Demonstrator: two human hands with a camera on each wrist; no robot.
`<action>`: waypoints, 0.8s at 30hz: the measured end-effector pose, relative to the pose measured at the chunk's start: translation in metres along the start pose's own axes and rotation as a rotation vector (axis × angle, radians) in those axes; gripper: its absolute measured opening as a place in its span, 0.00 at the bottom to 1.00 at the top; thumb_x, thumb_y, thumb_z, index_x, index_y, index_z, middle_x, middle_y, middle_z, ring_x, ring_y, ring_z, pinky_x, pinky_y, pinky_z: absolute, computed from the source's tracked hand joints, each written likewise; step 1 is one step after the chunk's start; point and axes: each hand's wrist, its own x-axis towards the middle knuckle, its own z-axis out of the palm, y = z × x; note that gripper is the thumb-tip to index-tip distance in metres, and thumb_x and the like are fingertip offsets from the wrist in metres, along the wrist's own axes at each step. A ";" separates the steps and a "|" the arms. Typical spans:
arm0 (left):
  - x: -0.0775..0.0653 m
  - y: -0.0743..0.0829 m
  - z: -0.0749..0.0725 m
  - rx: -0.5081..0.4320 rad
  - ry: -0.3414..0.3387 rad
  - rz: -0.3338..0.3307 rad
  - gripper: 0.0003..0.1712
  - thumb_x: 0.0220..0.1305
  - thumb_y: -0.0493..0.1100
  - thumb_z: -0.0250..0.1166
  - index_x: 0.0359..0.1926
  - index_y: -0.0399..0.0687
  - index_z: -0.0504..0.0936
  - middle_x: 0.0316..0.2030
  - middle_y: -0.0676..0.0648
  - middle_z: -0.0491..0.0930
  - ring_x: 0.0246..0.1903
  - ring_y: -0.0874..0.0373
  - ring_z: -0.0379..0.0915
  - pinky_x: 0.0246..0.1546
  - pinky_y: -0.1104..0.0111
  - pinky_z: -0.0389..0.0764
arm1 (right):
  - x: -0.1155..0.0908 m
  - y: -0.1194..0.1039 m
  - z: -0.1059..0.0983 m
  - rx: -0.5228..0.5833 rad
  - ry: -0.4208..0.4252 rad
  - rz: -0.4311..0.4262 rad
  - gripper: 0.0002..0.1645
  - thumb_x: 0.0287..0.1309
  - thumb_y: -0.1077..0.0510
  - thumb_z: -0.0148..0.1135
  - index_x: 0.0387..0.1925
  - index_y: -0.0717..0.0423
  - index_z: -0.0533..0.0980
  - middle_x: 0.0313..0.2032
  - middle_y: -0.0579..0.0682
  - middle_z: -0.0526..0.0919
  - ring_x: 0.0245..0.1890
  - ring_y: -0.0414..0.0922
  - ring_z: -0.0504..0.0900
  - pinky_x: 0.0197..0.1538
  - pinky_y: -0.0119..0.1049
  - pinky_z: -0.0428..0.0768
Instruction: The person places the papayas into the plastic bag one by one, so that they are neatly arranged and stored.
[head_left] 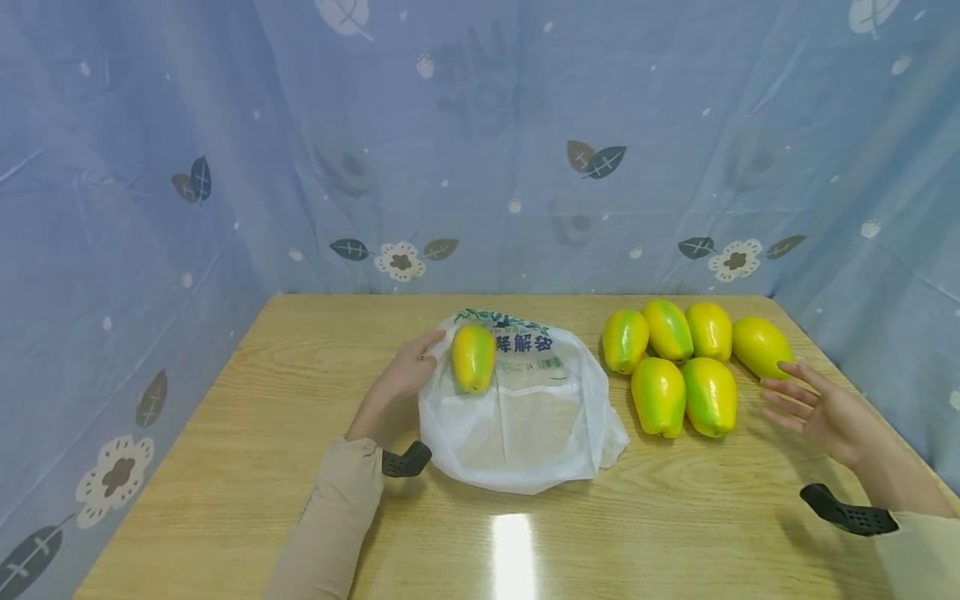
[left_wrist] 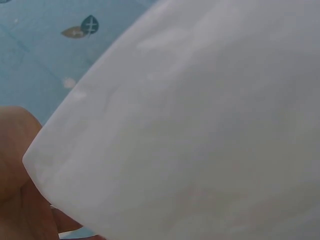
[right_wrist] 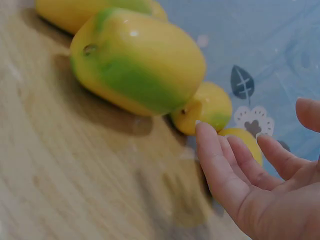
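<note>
A white plastic bag with printed characters lies spread with its mouth open in the head view. One yellow-green papaya is at its left side, inside the rim. My left hand pinches the bag's left edge between thumb and fingers; the left wrist view is mostly filled by the white plastic. My right hand is held with its fingers spread, empty, beside the rightmost papaya. In the right wrist view, its fingertips overlap the farther papayas, while a nearer papaya lies past them.
Several more papayas sit grouped on the wooden table, right of the bag. Blue patterned curtains hang along the table's back and both sides. Light reflects off the table's front middle.
</note>
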 end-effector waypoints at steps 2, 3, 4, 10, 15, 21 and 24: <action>0.000 0.000 0.000 0.003 -0.001 0.001 0.32 0.65 0.31 0.41 0.71 0.37 0.56 0.70 0.36 0.52 0.69 0.40 0.46 0.67 0.50 0.53 | 0.001 0.003 0.000 -0.010 -0.006 0.017 0.23 0.74 0.53 0.31 0.46 0.54 0.74 0.44 0.56 0.80 0.46 0.53 0.81 0.51 0.51 0.79; 0.000 0.000 0.000 0.008 0.001 0.003 0.32 0.65 0.31 0.41 0.71 0.37 0.56 0.70 0.35 0.52 0.69 0.40 0.46 0.67 0.50 0.53 | 0.001 0.004 0.000 -0.016 -0.010 0.024 0.23 0.74 0.53 0.30 0.46 0.54 0.74 0.44 0.56 0.80 0.46 0.53 0.80 0.51 0.51 0.78; -0.001 0.000 0.000 0.010 0.001 0.005 0.32 0.65 0.31 0.41 0.71 0.36 0.56 0.70 0.35 0.52 0.69 0.40 0.46 0.67 0.50 0.52 | 0.002 0.006 0.000 -0.030 -0.015 0.030 0.22 0.74 0.53 0.30 0.46 0.54 0.74 0.44 0.55 0.79 0.46 0.53 0.80 0.51 0.50 0.79; -0.001 -0.001 0.000 0.019 -0.001 0.008 0.32 0.65 0.31 0.41 0.71 0.37 0.56 0.70 0.36 0.52 0.69 0.41 0.45 0.67 0.50 0.51 | 0.006 0.014 0.004 -0.179 -0.048 0.071 0.24 0.75 0.54 0.29 0.47 0.46 0.75 0.46 0.48 0.79 0.48 0.49 0.80 0.51 0.48 0.79; 0.000 -0.001 0.001 0.022 -0.001 0.006 0.32 0.65 0.31 0.41 0.71 0.38 0.56 0.70 0.36 0.52 0.69 0.41 0.45 0.68 0.50 0.50 | 0.010 0.020 0.010 -0.374 0.068 0.089 0.15 0.74 0.53 0.34 0.53 0.42 0.68 0.45 0.43 0.77 0.45 0.44 0.81 0.51 0.48 0.79; 0.000 -0.001 0.001 0.029 0.001 0.008 0.32 0.65 0.31 0.41 0.71 0.38 0.57 0.70 0.36 0.53 0.69 0.41 0.45 0.68 0.51 0.50 | 0.019 0.026 0.019 -0.623 0.204 0.128 0.29 0.73 0.49 0.41 0.67 0.54 0.46 0.45 0.41 0.72 0.43 0.39 0.80 0.49 0.47 0.80; -0.001 0.000 0.001 0.029 0.001 0.008 0.32 0.65 0.31 0.41 0.71 0.37 0.57 0.70 0.36 0.53 0.69 0.41 0.45 0.68 0.51 0.49 | 0.021 0.029 0.023 -0.690 0.232 0.138 0.34 0.72 0.49 0.43 0.69 0.57 0.42 0.48 0.42 0.71 0.43 0.37 0.79 0.49 0.46 0.80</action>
